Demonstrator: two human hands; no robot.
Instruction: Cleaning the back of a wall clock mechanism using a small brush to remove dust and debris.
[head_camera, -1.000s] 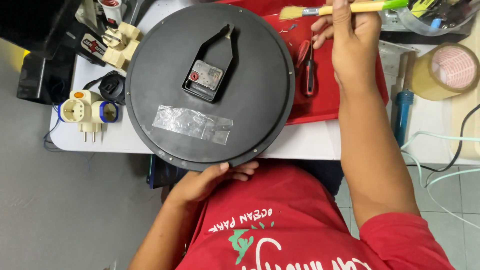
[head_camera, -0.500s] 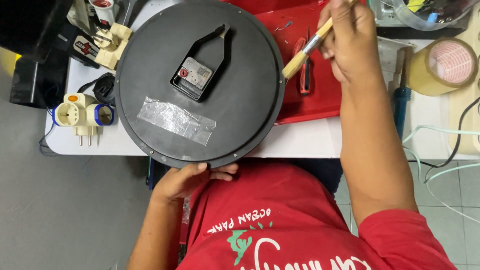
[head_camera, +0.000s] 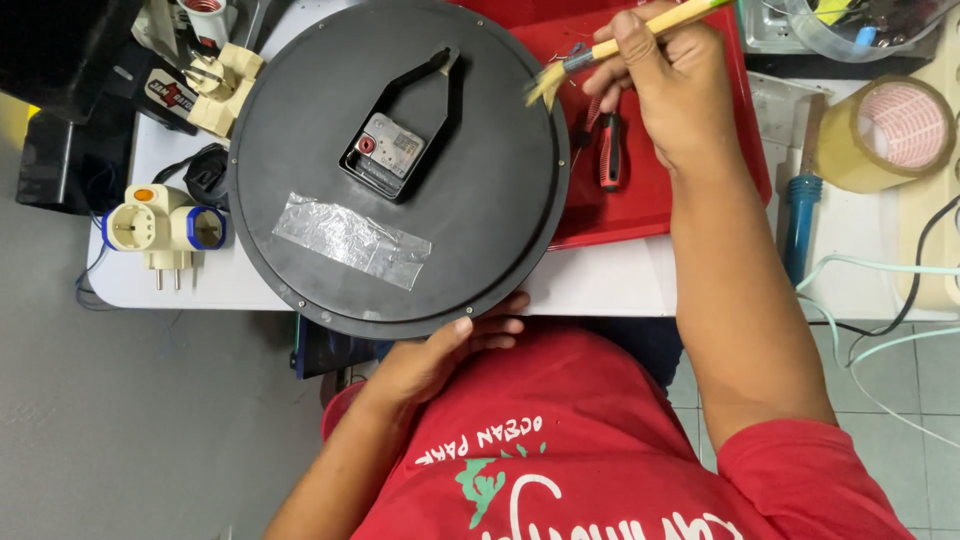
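Two hands share the work on a round black clock (head_camera: 400, 160) lying face down, its back up. It overhangs the near edge of the white tabletop (head_camera: 600, 285), and that overhang is why the left hand (head_camera: 450, 355) can cup its rim from below: the thumb lies on the rim, the fingers curl under it, steadying the disc, it seems, so it neither tips nor turns.

The right hand (head_camera: 675, 90) is closed around a brush (head_camera: 620, 45) with a pale wooden handle, gripped like a pen, so the bristles slant down to the clock's far right rim. The tip looks to be touching or just off the surface there; I cannot tell which.

At the middle of the back sits the small movement box (head_camera: 385, 155) in a recess with a black hanger bracket above it. Nearer the person, a strip of clear tape (head_camera: 350, 240) is stuck flat across the back.

Under the clock's right side lies a red tray (head_camera: 650, 200), with a red-and-black screwdriver (head_camera: 610, 150) on it just beside the rim, within easy reach of the brush hand. Toward the right edge of the tabletop stand a roll of brown tape (head_camera: 890, 130) and a blue-handled tool (head_camera: 800, 215). At the left edge lies a cream plug adapter (head_camera: 165, 230), apart from the clock.
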